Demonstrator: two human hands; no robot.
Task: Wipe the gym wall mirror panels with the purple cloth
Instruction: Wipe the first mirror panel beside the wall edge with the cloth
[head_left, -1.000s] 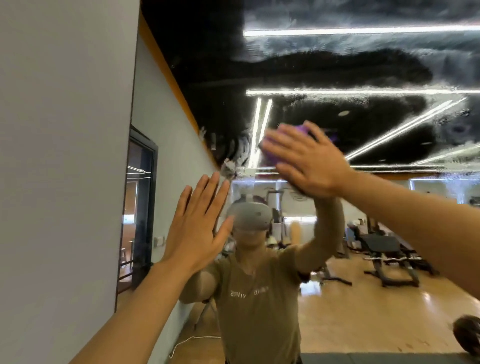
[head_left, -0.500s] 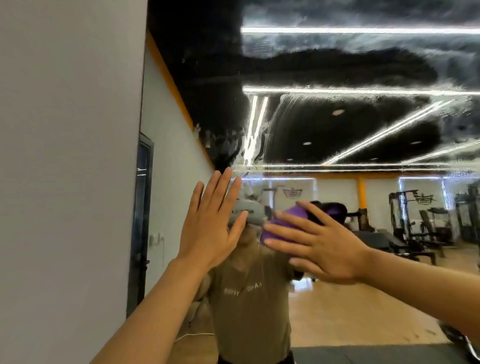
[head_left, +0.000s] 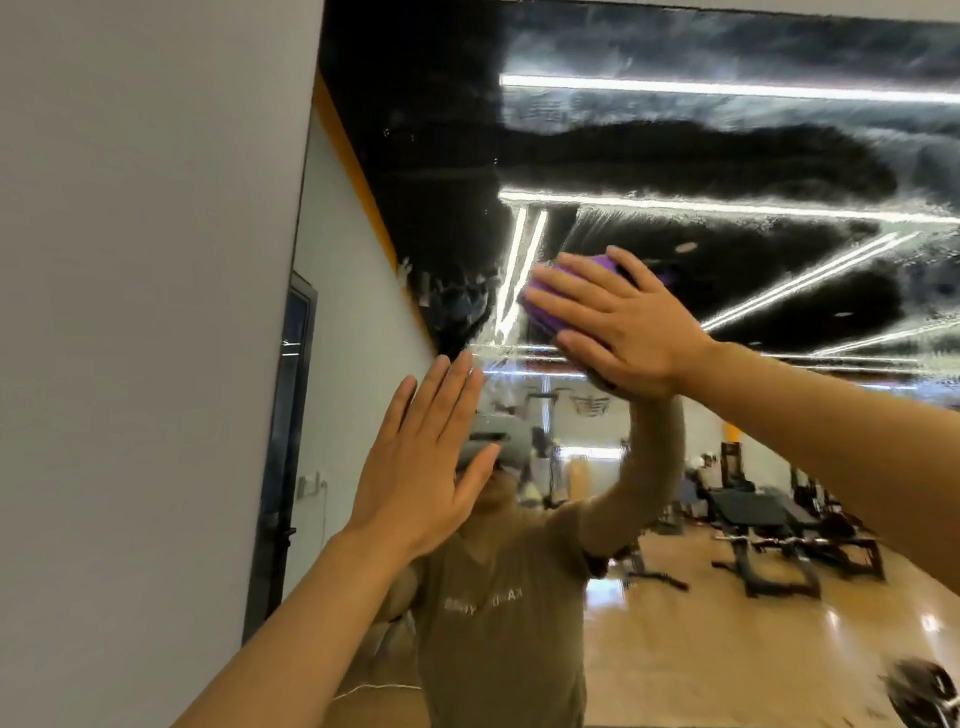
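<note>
From the head camera, the right hand presses the purple cloth flat against the mirror panel, fingers straight and spread over the bunched fabric, so its grip is released rather than clenched round anything. The cloth sits high on the glass, near the panel's left part, with only its left edge and a strip at the top showing past the fingers. The left hand lies lower and further left, palm toward the glass with fingers straight and together; it holds nothing, and it seems to rest on the mirror as a brace, though actual contact is hard to confirm from this angle.

The relation that counts is where the streaked glass lies from the cloth. Cloudy, smeared patches spread above and to the right of the right hand, running in broad bands across the upper panel, while the lower glass looks clearer. The cloth is already under the right hand, the nearer of the two to those smears, so the next stroke probably carries up or rightward along those bands. The grey wall borders the panel on the left, just beyond the left hand, so there is little mirror to cover in that direction.
</note>
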